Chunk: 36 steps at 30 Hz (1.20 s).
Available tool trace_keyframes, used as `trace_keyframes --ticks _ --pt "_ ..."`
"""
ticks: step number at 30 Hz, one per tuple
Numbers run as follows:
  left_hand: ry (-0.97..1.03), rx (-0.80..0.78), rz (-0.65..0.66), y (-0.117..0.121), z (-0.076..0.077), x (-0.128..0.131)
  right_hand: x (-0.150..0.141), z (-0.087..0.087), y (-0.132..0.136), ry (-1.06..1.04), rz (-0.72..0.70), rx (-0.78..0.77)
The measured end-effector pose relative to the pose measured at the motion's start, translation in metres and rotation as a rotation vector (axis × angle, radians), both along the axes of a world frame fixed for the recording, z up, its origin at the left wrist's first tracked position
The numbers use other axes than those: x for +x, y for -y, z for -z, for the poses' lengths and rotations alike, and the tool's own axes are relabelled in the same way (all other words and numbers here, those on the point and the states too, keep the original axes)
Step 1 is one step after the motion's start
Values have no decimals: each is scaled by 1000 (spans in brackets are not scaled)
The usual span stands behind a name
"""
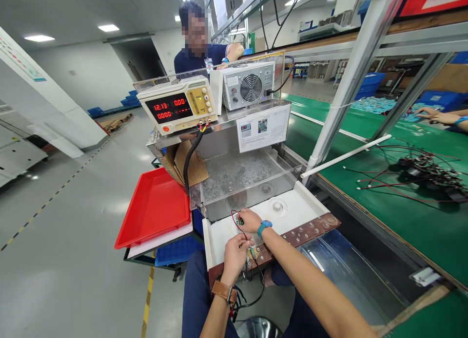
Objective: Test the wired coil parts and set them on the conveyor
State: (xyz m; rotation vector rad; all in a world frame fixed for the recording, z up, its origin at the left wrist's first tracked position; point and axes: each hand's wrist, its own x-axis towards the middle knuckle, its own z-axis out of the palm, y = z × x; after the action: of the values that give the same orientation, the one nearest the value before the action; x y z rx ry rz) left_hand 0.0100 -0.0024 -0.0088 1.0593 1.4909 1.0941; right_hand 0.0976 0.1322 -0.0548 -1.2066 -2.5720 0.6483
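Note:
My right hand (250, 220) is closed round a small dark part with green on it (239, 221), held over the white tray (292, 216); a thin red wire loops from it. My left hand (236, 254) is pinched on a small lead clip (252, 252) at the tray's front edge, near the brown terminal strip (307, 232). Black leads run down from there under my wrist. Behind the tray a clear acrylic box (244, 177) stands open towards me. A power supply (177, 105) with red digits sits on top of it.
A red tray (155, 206) lies to the left over a blue crate (175, 253). A second unit with a fan (249, 84) stands beside the supply. A person in a dark shirt stands behind it. A green bench (402, 216) with wired parts runs along the right, another person's hands at its far end.

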Motion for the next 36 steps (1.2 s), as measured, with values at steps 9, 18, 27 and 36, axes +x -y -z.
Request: trace_keyframes --ticks 9,18,27,36 --pt "-13 -8 0 -1 -2 -1 -2 -1 0 -1 8 -7" --pt "-4 -8 -16 -1 4 -3 -5 -1 2 -17 25 -10" --pt "44 8 -39 -1 10 -3 -8 0 4 -51 44 -25" --pt "70 73 -169 -9 10 -9 -7 -7 3 -13 63 -30"
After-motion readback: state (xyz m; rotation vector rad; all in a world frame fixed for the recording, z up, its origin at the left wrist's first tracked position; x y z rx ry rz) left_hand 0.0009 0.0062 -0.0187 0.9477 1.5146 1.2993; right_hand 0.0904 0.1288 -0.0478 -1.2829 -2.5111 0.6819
